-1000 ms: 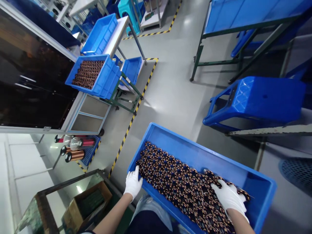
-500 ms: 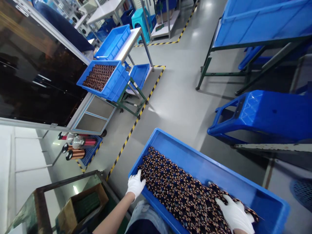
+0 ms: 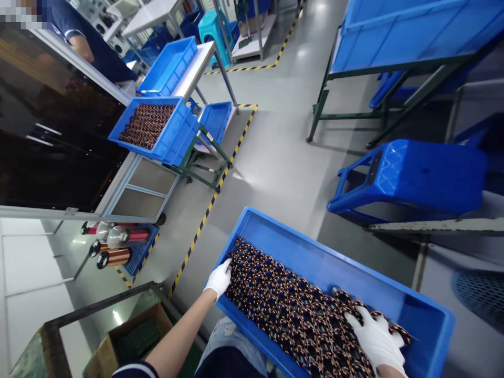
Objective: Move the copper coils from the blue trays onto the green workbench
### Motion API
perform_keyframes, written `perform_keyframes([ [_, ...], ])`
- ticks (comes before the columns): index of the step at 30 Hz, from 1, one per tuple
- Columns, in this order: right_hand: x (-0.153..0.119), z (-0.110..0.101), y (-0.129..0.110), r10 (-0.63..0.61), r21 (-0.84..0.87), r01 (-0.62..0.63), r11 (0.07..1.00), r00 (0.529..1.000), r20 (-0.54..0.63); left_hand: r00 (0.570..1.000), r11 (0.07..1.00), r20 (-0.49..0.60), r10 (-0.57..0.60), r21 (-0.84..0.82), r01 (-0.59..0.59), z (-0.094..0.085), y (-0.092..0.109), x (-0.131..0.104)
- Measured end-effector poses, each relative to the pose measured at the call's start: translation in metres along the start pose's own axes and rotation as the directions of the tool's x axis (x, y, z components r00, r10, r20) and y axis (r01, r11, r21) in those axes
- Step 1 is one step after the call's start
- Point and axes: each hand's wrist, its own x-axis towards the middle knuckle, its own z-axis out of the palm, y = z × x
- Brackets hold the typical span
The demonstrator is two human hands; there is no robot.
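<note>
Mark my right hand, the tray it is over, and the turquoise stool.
Right hand (image 3: 377,338): head view, on the back of the white glove.
Tray (image 3: 307,260): head view, on bare blue plastic beyond the rings.
Turquoise stool (image 3: 208,24): head view, on its seat.

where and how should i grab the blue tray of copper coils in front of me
Likely by the rim at its two short ends, coming from outside, one hand per end: the tray is long, with a raised rim, and the coils fill its near side. The left hand is at one end; the right hand is over coils.
</note>
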Motion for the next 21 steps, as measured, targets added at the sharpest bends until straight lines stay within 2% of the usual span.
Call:
perform_keyframes([
  [5,-0.009,-0.006,-0.005,0.028,0.05,-0.029,0.998,1.0,0.013,0.993,0.997,0.111,-0.044,-0.051,0.05,-0.004,0.009,0.002],
  [8,-0.014,-0.008,-0.006,0.053,0.075,-0.053,0.996,0.999,0.001,0.997,0.998,0.08,-0.02,-0.057,0.024,-0.008,0.012,0.001],
  [12,-0.018,-0.007,-0.008,0.036,0.096,-0.033,0.995,0.999,-0.028,0.996,0.996,-0.006,0.088,-0.028,-0.088,-0.007,0.022,0.004],
  [16,-0.022,-0.009,-0.009,0.039,0.089,-0.036,0.995,0.998,-0.04,0.983,0.983,-0.01,0.183,0.022,-0.183,0.002,0.033,0.009],
  [21,-0.027,-0.009,-0.007,0.024,0.089,-0.017,0.996,0.997,-0.074,0.975,0.968,-0.011,0.221,0.124,-0.218,0.008,0.039,0.005],
])
